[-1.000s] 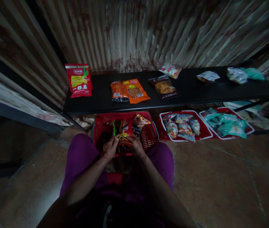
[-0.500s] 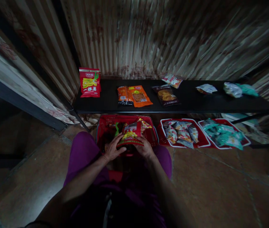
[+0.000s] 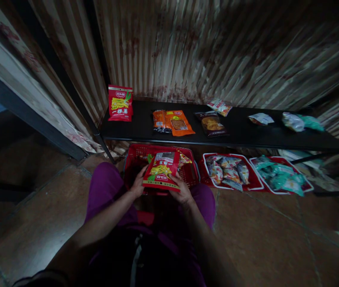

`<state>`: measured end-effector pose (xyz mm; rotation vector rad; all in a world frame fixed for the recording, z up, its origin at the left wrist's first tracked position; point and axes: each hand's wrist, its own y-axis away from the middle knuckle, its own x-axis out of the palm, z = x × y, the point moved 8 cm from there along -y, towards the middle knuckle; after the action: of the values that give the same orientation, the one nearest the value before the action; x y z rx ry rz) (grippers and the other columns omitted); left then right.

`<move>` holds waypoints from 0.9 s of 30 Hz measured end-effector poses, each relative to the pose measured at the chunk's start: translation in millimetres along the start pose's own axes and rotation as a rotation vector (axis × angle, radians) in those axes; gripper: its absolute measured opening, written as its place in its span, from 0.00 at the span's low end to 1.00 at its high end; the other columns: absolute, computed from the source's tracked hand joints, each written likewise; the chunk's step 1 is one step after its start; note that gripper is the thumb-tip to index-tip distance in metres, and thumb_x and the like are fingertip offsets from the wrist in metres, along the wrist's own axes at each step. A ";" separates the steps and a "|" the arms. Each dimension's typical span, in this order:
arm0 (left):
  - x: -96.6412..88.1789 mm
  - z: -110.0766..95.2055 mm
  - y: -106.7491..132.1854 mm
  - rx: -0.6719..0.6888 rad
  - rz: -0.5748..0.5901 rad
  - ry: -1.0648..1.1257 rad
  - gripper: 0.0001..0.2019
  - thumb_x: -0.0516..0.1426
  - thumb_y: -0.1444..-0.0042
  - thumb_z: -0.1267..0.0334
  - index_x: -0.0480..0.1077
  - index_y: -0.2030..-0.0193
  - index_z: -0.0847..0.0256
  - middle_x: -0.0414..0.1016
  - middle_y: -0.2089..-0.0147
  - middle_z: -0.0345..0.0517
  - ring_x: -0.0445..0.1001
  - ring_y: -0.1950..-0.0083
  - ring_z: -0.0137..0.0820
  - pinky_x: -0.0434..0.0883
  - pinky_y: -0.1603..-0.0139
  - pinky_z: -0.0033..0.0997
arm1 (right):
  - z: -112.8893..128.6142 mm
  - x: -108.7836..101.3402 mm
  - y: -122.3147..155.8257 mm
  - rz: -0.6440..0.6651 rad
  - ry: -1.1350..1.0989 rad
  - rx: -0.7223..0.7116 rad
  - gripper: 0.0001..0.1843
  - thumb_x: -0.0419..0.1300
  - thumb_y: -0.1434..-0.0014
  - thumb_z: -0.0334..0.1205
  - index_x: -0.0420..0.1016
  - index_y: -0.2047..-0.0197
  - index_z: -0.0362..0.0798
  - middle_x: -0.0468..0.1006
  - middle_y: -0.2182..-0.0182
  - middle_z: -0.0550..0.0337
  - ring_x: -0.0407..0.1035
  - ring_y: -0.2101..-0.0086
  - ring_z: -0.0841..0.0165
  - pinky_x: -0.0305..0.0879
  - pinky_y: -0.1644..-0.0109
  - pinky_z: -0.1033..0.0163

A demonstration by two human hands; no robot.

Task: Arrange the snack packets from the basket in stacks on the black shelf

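Observation:
Between my two hands is a red snack bag (image 3: 161,170) with yellow sticks printed on it, its print upside down to me. My left hand (image 3: 138,182) grips its left edge, fingers partly hidden behind the bag. My right hand (image 3: 181,189) is closed on the lower right edge, thumb over the front. The bag is held above a red plastic basket (image 3: 133,150) between my knees. Inside the basket, a shiny red-and-yellow packet (image 3: 184,158) and something green show past the bag; the rest is covered.
A black shelf (image 3: 145,133) runs behind the baskets. It bears a similar upright red bag (image 3: 120,104), orange packets (image 3: 179,122), a brown packet (image 3: 212,123) and several others. To the right stand baskets of white-orange packets (image 3: 231,173) and teal packets (image 3: 283,174).
The red bag has been tipped so that its printed front faces up to me. My left hand has shifted out to the bag's left edge, and the view has turned slightly.

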<state>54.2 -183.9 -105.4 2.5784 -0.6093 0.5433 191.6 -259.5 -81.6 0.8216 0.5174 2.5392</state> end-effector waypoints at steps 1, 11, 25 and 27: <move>-0.7 4.8 -2.9 -0.084 -0.034 0.131 0.31 0.63 0.53 0.56 0.64 0.42 0.62 0.76 0.50 0.51 0.75 0.50 0.42 0.71 0.48 0.43 | -3.4 0.6 0.6 0.008 0.015 0.000 0.22 0.69 0.59 0.41 0.72 0.59 0.52 0.81 0.66 0.61 0.77 0.67 0.63 0.74 0.61 0.59; 17.1 -12.2 -16.4 -0.257 0.162 0.290 0.22 0.61 0.52 0.70 0.67 0.48 0.61 0.79 0.59 0.48 0.79 0.61 0.38 0.75 0.54 0.42 | -6.7 6.5 4.1 0.014 0.114 0.050 0.24 0.70 0.60 0.45 0.72 0.59 0.52 0.81 0.66 0.59 0.77 0.65 0.59 0.75 0.63 0.56; 6.3 -28.4 -22.6 -0.229 0.189 0.183 0.32 0.62 0.53 0.71 0.61 0.40 0.60 0.78 0.57 0.51 0.79 0.64 0.38 0.74 0.58 0.42 | 3.7 -0.4 1.1 0.038 0.055 -0.041 0.25 0.68 0.55 0.46 0.71 0.52 0.57 0.79 0.58 0.61 0.75 0.59 0.65 0.72 0.56 0.60; 5.1 -32.0 -24.1 -0.252 0.232 0.133 0.32 0.63 0.55 0.70 0.63 0.41 0.60 0.79 0.58 0.51 0.79 0.64 0.38 0.74 0.58 0.41 | 14.9 -8.9 -5.2 -0.045 0.071 -0.127 0.28 0.68 0.56 0.48 0.70 0.50 0.57 0.79 0.56 0.62 0.74 0.57 0.66 0.71 0.54 0.61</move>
<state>61.6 -150.4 -84.1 2.2312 -0.8766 0.6610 208.8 -256.4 -76.9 0.6696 0.3878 2.5375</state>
